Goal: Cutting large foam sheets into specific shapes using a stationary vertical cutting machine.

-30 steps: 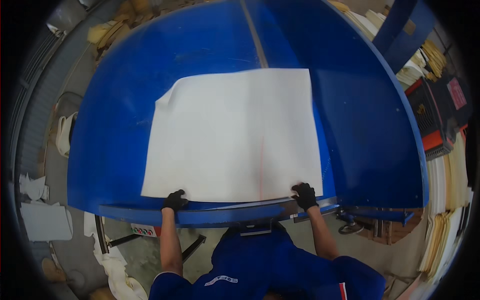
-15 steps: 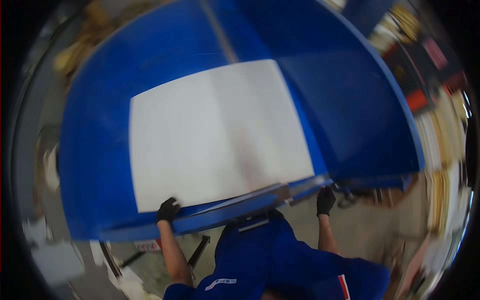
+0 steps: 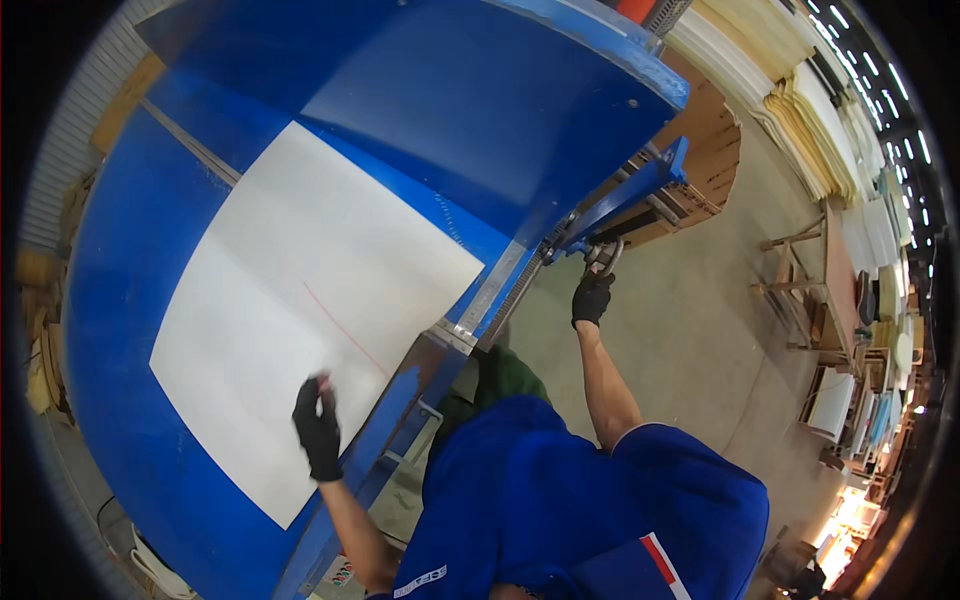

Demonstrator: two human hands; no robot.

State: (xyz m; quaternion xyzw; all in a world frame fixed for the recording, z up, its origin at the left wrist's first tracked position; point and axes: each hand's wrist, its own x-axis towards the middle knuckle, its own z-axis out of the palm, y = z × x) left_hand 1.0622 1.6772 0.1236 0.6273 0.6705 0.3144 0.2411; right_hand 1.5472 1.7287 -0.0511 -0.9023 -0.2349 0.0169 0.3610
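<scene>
A large white sheet (image 3: 300, 290) with a thin red line lies flat on the blue machine table (image 3: 120, 300). My left hand (image 3: 318, 428), in a black glove with bare fingertips, is over the sheet's near part. Its fingers are bent, with a gap beside the thumb, and no object shows in them; contact with the sheet is unclear. On the right, my gloved right hand (image 3: 592, 298) is closed around a round metal handwheel (image 3: 606, 256) by the table's edge. A metal ruler strip (image 3: 492, 290) runs along that edge near the sheet's corner.
A tall blue panel (image 3: 430, 90) rises at the far side of the sheet. Beyond the handwheel stands a cardboard box (image 3: 700, 160). Stacked foam sheets (image 3: 810, 130) and a wooden table (image 3: 825, 290) are farther right on the concrete floor (image 3: 690, 370).
The view has turned to the right. My left hand has gone from the table's near edge to over the sheet. My right hand now clearly shows on the handwheel.
</scene>
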